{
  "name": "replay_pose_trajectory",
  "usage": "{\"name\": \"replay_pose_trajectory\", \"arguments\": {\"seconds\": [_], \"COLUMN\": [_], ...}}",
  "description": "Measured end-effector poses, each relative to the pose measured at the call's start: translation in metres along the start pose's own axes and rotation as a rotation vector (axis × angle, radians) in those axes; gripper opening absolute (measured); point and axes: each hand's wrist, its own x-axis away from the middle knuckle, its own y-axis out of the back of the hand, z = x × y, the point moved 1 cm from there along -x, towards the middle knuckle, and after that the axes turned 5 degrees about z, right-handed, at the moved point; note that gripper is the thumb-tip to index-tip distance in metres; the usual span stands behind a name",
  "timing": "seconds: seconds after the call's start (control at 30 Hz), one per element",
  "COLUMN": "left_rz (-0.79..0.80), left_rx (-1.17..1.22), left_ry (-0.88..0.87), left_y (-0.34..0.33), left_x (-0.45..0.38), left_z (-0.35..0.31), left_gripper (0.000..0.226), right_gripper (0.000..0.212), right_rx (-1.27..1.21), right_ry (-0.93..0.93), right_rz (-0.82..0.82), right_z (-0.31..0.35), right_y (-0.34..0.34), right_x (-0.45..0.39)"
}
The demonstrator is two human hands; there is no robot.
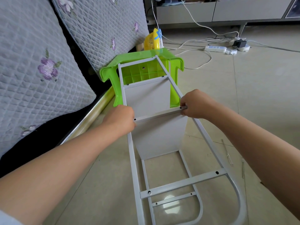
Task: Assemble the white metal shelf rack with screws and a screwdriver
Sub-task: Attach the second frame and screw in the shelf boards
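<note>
Both hands grasp the white metal shelf rack frame (162, 185) at its middle: the left hand (121, 120) is curled around the left rail where a white flat shelf panel (158, 135) meets it, and the right hand (195, 105) pinches the right end of the crossbar along that panel's top edge, thumb and fingers closed on the bar. Largest in the scene, a grey quilted mattress with purple flowers (37, 67) fills the left side, leaning on a dark base. The rack lies lengthwise on the beige tiled floor (259, 95), its curved end nearest and its far end resting against an overturned bright green plastic stool (142, 69). Beyond the stool sits a yellow plastic basket (151, 40). Far right, a white power strip (215, 48) lies among white cables (199, 25). Thin metal rods (228, 153) lie on the floor just right of the rack.
</note>
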Motion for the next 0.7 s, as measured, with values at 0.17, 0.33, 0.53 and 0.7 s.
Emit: {"name": "replay_pose_trajectory", "arguments": {"seconds": [0.17,0.33,0.53,0.7], "left_rz": [0.012,0.017,0.012,0.062], "left_rx": [-0.001,-0.019,-0.055,-0.079], "left_ry": [0.004,0.009,-0.003,0.02], "left_y": [0.001,0.0035,0.0054,0.0091], "left_x": [0.0031,0.0042,0.0058,0.005], "left_z": [-0.0009,-0.0036,-0.0069,-0.0077], "left_gripper": [0.043,0.041,0.029,0.04], "right_gripper": [0.023,0.023,0.022,0.022], "right_rx": [-0.007,-0.01,0.009,0.021], "right_ry": [-0.005,-0.01,-0.009,-0.002], "right_rz": [-0.006,-0.008,0.014,0.017], "right_z": [-0.0003,0.0005,0.001,0.002], "right_y": [-0.0001,0.0005,-0.0015,-0.0011], "right_x": [0.0015,0.0019,0.0001,-0.0013]}}
